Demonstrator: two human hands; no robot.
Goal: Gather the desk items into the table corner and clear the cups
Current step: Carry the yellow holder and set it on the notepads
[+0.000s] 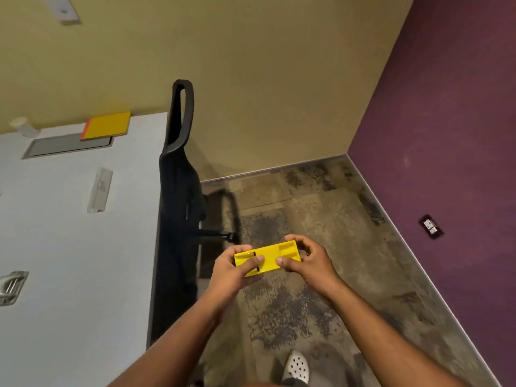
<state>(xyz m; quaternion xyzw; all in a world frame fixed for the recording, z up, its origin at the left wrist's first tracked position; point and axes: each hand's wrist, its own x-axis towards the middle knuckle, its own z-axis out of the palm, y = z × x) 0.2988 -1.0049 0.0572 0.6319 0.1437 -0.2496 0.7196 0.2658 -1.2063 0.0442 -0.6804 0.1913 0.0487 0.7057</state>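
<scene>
i hold the yellow box over the floor, beside the table, left hand and right hand each clamped on an end. i should keep it level (one end looks open) and set it by the yellow notebook in the corner.

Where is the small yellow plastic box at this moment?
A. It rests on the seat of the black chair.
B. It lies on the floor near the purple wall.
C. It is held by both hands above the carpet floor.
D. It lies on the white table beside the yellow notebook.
C: the small yellow plastic box is in the grip of the left hand and the right hand, over the carpet floor, off the white table.
</scene>
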